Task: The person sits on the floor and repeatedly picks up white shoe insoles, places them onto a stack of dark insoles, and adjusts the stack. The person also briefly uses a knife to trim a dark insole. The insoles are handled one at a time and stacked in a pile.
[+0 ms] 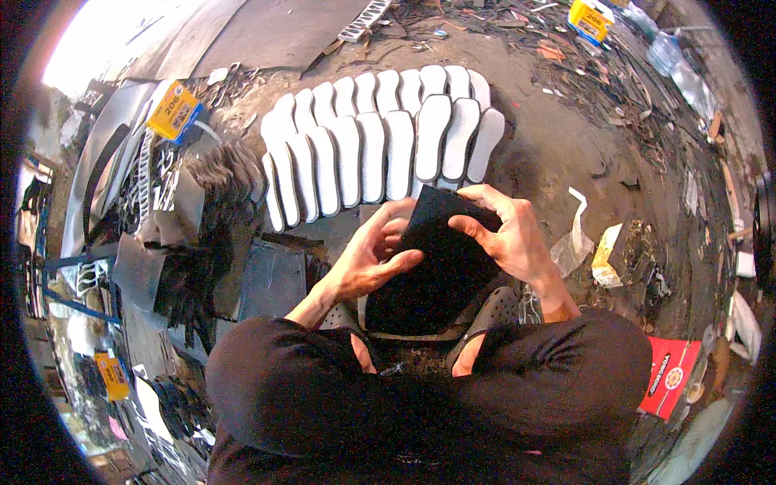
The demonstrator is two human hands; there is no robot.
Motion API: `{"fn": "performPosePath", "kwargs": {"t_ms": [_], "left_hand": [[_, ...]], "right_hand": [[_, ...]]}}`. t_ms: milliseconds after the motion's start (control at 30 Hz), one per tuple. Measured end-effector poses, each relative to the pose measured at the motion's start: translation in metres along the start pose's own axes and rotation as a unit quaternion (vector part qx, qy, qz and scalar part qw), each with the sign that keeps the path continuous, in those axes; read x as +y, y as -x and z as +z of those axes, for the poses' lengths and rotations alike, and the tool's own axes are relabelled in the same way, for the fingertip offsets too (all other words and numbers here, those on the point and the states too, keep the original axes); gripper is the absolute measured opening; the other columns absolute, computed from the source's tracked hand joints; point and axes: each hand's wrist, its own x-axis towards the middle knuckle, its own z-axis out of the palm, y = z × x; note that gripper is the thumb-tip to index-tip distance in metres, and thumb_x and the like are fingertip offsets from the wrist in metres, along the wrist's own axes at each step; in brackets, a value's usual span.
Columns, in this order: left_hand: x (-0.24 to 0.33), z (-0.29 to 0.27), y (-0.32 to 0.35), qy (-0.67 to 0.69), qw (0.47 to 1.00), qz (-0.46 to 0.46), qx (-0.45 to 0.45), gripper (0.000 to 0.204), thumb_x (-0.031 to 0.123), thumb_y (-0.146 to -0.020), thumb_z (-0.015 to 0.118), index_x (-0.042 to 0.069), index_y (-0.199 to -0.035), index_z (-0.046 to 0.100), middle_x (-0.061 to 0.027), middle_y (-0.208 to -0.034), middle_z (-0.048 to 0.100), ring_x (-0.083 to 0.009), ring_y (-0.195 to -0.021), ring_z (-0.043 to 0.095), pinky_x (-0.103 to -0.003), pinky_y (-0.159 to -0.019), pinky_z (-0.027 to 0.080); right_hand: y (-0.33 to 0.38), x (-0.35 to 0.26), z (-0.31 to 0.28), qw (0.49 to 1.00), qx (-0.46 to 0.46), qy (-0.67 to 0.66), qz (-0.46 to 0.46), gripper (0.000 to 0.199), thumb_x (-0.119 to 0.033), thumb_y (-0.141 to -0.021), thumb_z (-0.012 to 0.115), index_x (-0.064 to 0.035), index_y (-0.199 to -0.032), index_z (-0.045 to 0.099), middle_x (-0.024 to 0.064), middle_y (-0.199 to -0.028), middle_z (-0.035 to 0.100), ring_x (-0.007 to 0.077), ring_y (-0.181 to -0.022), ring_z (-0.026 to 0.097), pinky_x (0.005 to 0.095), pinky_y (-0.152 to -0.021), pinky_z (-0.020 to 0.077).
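A black, flat sheet with a pointed upper corner is held up in front of my lap. My right hand grips its right side, thumb on the near face and fingers around the far edge. On the opposite side, my left hand has its fingers curled at the sheet's left edge, their tips partly hidden, with the thumb stretched over the dark surface. Just beyond lie two curved rows of white insole-shaped pieces with dark edges, overlapping one another on the floor.
Left of me stand stacks of dark cut sheets and a yellow-and-blue box. Another yellow box sits far right. A red packet lies beside my right knee. Scraps litter the ground; dark clogs are on my feet.
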Motion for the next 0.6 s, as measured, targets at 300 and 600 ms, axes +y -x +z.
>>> {"fn": "performPosePath", "kwargs": {"t_ms": [300, 600], "left_hand": [[0.004, 0.008, -0.028, -0.073, 0.993, 0.084, 0.036, 0.057, 0.022, -0.1, 0.08, 0.01, -0.15, 0.058, -0.0037, -0.124, 0.075, -0.0113, -0.111, 0.068, -0.031, -0.098, 0.055], [-0.013, 0.013, -0.026, -0.017, 0.998, 0.043, 0.049, 0.038, 0.022, -0.105, 0.073, 0.005, -0.138, 0.064, -0.0012, -0.121, 0.071, -0.0088, -0.108, 0.065, -0.029, -0.096, 0.055]], "right_hand": [[0.001, -0.001, 0.012, 0.999, -0.034, -0.006, 0.003, 0.045, -0.04, -0.096, 0.079, -0.0033, -0.121, 0.072, 0.0217, -0.106, 0.078, 0.0375, -0.102, 0.078, 0.0443, -0.085, 0.0596], [0.005, 0.008, 0.029, 0.997, 0.028, 0.052, -0.058, 0.03, -0.033, -0.095, 0.079, -0.0069, -0.109, 0.072, 0.0141, -0.1, 0.076, 0.0372, -0.095, 0.074, 0.0434, -0.082, 0.0579]]}}
